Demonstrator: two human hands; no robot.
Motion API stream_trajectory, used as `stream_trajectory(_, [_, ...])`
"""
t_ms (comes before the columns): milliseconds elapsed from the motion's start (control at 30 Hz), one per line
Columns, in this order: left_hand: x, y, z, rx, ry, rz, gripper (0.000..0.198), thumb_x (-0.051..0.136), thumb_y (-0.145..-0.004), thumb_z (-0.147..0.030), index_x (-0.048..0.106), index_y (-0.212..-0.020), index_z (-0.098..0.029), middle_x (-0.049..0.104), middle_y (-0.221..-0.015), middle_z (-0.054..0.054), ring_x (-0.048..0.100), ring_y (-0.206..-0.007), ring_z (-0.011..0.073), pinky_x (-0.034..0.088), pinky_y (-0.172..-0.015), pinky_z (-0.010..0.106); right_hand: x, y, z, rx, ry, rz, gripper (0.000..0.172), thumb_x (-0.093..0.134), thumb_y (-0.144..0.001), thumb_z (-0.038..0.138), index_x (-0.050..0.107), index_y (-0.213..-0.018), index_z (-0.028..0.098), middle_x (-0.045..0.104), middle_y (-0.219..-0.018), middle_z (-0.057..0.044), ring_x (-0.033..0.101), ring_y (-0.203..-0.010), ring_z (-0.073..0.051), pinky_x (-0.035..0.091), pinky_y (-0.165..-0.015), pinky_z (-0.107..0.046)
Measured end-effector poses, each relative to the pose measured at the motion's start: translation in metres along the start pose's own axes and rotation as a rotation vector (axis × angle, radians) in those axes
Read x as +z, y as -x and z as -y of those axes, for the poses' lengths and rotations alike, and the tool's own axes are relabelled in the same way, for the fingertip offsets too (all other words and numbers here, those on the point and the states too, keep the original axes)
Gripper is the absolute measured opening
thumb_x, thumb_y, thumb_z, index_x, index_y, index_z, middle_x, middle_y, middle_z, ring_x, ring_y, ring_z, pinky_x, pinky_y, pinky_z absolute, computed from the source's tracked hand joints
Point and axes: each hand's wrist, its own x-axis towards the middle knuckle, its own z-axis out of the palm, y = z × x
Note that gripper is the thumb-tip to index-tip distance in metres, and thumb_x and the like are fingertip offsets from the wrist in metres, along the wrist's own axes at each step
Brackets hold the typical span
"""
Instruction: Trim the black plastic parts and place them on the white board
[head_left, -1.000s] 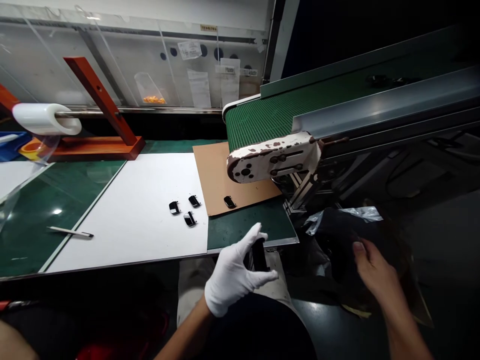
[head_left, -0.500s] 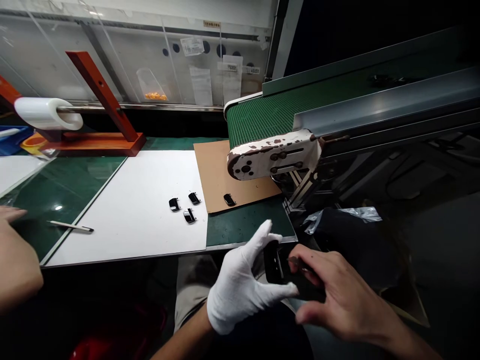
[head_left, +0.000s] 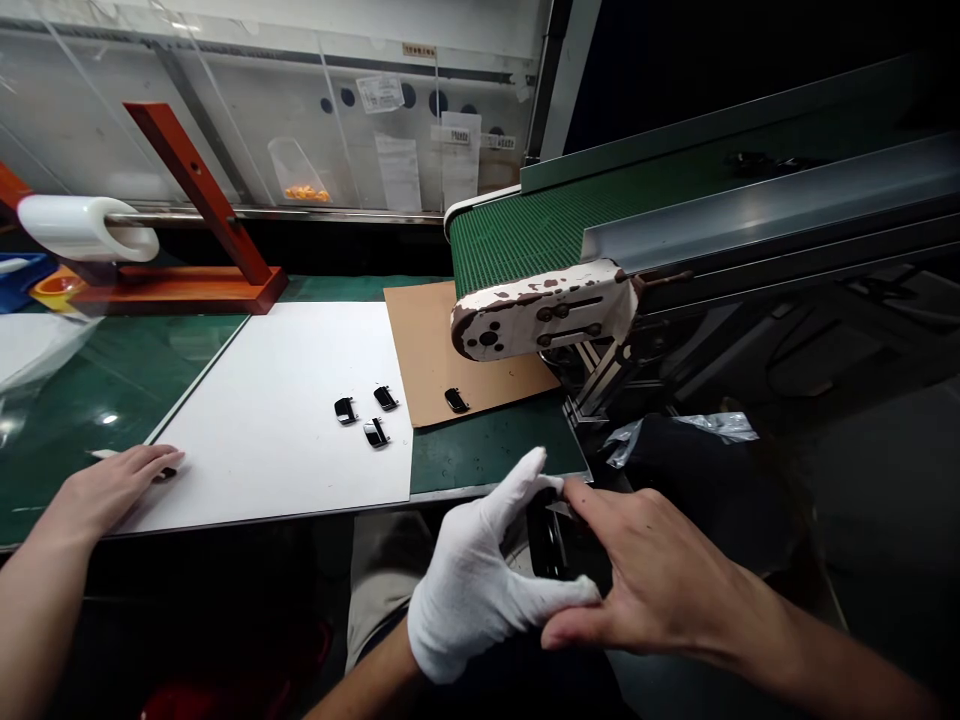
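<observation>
Since the earlier frame, a co-worker's hand [head_left: 112, 485] has slid onto the white sheet [head_left: 277, 420]. Gloved left hand [head_left: 469, 590] and bare right hand [head_left: 645, 580] pinch a glossy black flat part [head_left: 551, 540] below the counter [head_left: 487, 455] edge.

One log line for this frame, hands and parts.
left hand: gloved, holds black part | right hand: bare, on part | co-worker hand: on pen

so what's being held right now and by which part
A small black part, pinched at its edges between the gloved left hand and the bare right hand; exact grip points are hidden.
</observation>
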Motion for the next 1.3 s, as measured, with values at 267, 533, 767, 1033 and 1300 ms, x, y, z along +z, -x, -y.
stream_trajectory(267, [0.001, 0.000, -0.002, -0.006, 0.040, -0.004, 0.088, 0.087, -0.059, -0.016, 0.048, -0.137, -0.021, 0.071, -0.112, 0.001, 0.069, -0.099, 0.0186, 0.053, -0.096, 0.026, 0.009, -0.001, -0.001, -0.133, 0.197, -0.177, 0.093, 0.017, -0.068, 0.094, 0.059, -0.084, 0.013, 0.065, -0.063, -0.008, 0.065, -0.051, -0.031, 0.036, -0.044, -0.036])
stream_trajectory(533, [0.003, 0.000, -0.001, 0.004, 0.063, -0.047, 0.085, 0.086, -0.058, -0.014, 0.050, -0.135, -0.019, 0.072, -0.112, 0.002, 0.069, -0.100, 0.0202, 0.055, -0.096, 0.028, 0.010, -0.004, 0.000, -0.222, 0.298, -0.306, 0.089, 0.009, -0.077, 0.086, 0.059, -0.077, 0.013, 0.063, -0.058, -0.006, 0.064, -0.047, -0.024, 0.029, -0.041, -0.032])
stream_trajectory(767, [0.004, 0.002, 0.000, -0.021, 0.025, -0.091, 0.087, 0.087, -0.057, -0.020, 0.051, -0.135, -0.017, 0.072, -0.111, 0.004, 0.069, -0.100, 0.0222, 0.056, -0.096, 0.029, 0.013, -0.003, -0.001, -0.265, 0.345, -0.376, 0.086, 0.008, -0.081, 0.083, 0.059, -0.072, 0.014, 0.061, -0.056, -0.005, 0.061, -0.046, -0.019, 0.027, -0.041, -0.031])
stream_trajectory(1033, [0.005, 0.002, 0.002, -0.001, 0.011, -0.119, 0.085, 0.088, -0.057, -0.023, 0.053, -0.134, -0.015, 0.073, -0.109, 0.005, 0.070, -0.097, 0.0205, 0.056, -0.094, 0.026, 0.017, -0.003, -0.004, -0.280, 0.406, -0.432, 0.088, 0.006, -0.083, 0.081, 0.061, -0.071, 0.013, 0.059, -0.054, -0.004, 0.059, -0.044, -0.018, 0.027, -0.043, -0.032])
stream_trajectory(1300, [0.006, 0.003, 0.006, -0.038, -0.008, -0.145, 0.087, 0.089, -0.056, -0.024, 0.053, -0.134, -0.014, 0.072, -0.109, 0.006, 0.070, -0.098, 0.0218, 0.057, -0.094, 0.029, 0.021, -0.001, -0.006, -0.319, 0.447, -0.444, 0.084, 0.008, -0.088, 0.075, 0.063, -0.073, 0.012, 0.058, -0.054, -0.004, 0.057, -0.044, -0.017, 0.025, -0.044, -0.033])
